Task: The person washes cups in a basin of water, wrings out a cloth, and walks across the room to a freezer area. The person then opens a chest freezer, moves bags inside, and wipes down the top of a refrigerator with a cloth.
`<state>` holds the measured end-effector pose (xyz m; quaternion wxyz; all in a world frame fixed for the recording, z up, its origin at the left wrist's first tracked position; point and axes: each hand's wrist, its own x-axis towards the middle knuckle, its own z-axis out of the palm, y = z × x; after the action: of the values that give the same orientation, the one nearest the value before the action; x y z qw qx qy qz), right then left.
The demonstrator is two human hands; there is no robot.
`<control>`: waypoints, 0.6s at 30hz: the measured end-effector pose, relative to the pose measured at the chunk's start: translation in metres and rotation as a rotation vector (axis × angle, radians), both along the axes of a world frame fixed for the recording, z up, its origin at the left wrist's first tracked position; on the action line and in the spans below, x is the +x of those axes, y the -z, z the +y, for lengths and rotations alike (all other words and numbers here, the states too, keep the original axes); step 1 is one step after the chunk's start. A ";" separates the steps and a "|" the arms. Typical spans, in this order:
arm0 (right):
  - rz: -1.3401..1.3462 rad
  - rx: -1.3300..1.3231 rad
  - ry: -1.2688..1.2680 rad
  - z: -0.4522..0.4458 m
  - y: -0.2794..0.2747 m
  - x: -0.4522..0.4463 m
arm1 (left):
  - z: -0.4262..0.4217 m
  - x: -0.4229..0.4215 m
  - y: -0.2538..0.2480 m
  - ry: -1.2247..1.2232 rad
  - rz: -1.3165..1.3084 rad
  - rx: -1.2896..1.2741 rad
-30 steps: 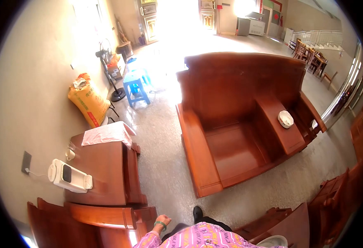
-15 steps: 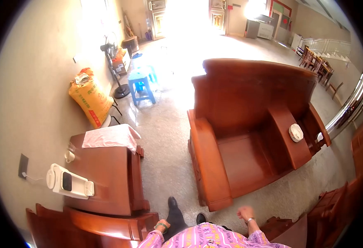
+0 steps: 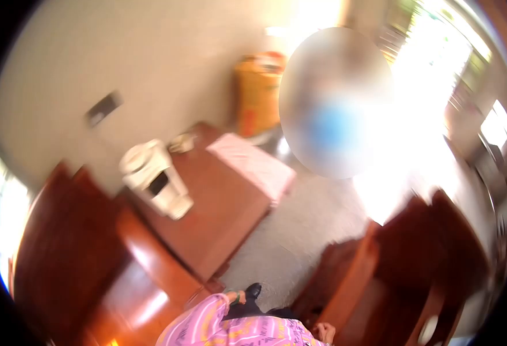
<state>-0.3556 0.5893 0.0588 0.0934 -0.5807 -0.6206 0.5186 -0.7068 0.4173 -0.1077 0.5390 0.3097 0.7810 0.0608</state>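
Observation:
My left hand (image 3: 239,297), with a green bracelet at the wrist, hangs beside my dark trouser leg, near the corner of the wooden cabinet (image 3: 230,230). Its fingers are blurred and I see nothing held in them. On the other side of my pink patterned shirt (image 3: 242,331), my right hand (image 3: 325,333) is low at the frame's bottom, its fingers curled in with nothing visible in them. It is nearest the brown wooden sofa (image 3: 351,288). A black shoe (image 3: 254,289) shows on the floor ahead.
On the cabinet stand a white water dispenser (image 3: 158,181) and a cup (image 3: 181,142), with a pink cloth (image 3: 253,164) over its far end. A wooden seat (image 3: 121,288) is at the left. Behind are a yellow sack (image 3: 256,98) and a blurred oval patch over something blue.
My view has swung left, so the cabinet and dispenser sit nearer the middle and the sofa lower right. The right hand has drawn in toward my body. The picture is now smeared by motion.

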 end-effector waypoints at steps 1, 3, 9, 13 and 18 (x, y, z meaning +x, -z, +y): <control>0.028 -0.086 0.023 0.010 0.004 -0.005 | 0.001 0.000 -0.001 -0.050 -0.016 0.013; -0.006 -0.098 -0.201 0.047 0.030 -0.009 | 0.008 0.001 -0.004 -0.130 -0.043 0.042; -0.047 -0.156 -0.511 0.147 0.042 -0.057 | 0.001 0.019 -0.013 -0.383 -0.064 0.108; -0.005 -0.157 -0.633 0.207 0.041 -0.092 | -0.004 0.038 -0.013 -0.521 -0.065 0.134; 0.002 -0.236 -0.624 0.257 0.045 -0.117 | -0.006 0.055 -0.013 -0.636 -0.070 0.165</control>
<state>-0.4723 0.8465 0.0139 -0.1371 -0.3687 -0.7042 0.5910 -0.6519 0.4113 -0.0951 0.4924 0.0909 0.8120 0.2998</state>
